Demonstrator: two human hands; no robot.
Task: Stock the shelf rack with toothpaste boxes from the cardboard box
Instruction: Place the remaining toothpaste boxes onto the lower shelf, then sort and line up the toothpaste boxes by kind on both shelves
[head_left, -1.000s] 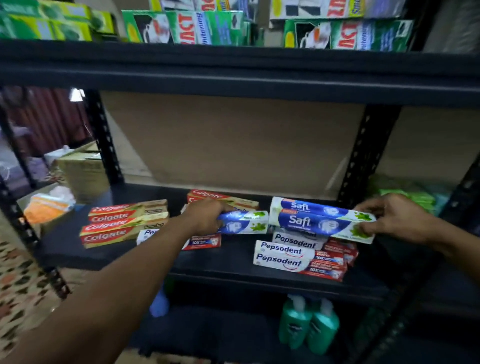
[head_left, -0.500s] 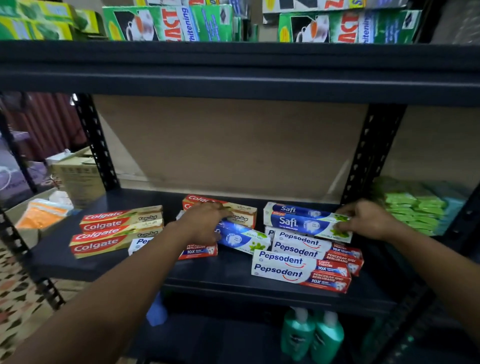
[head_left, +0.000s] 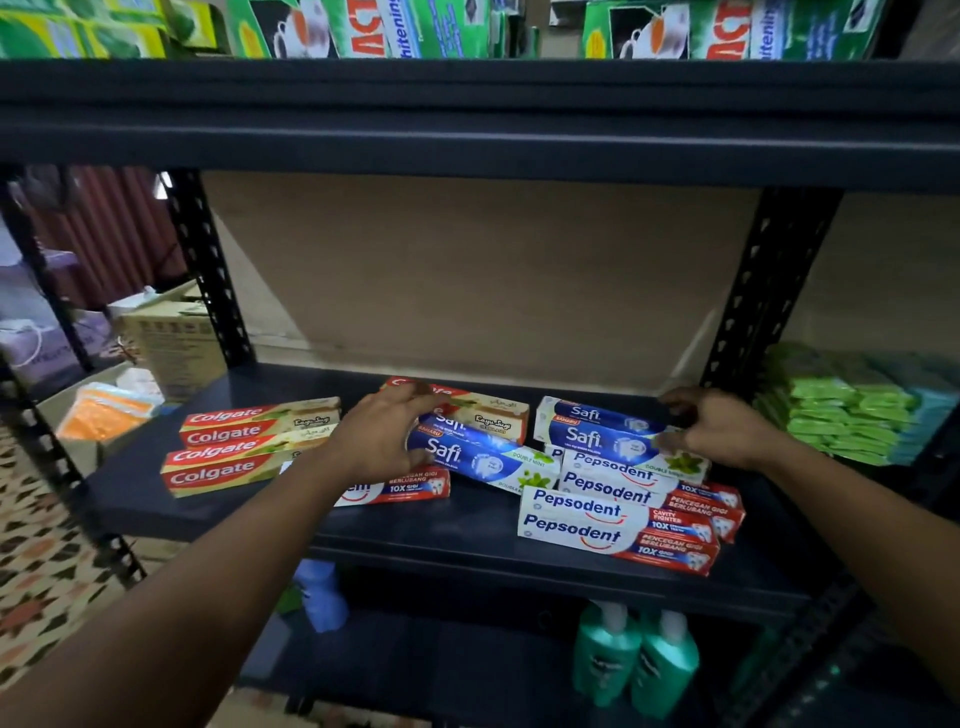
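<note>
With left hand (head_left: 379, 436) curled round the end of a tilted Safi box (head_left: 483, 460), right hand (head_left: 722, 428) pinching the end of the Safi stack (head_left: 597, 434) — mid-placement on the shelf (head_left: 457, 525). Next, likely: swing the tilted box square beside the stack — without nudging the Pepsodent boxes (head_left: 597, 519).

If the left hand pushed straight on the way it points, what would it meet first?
Probably the rear Colgate box, just behind the Safi box that the left hand holds; depth is hard to judge.
</note>
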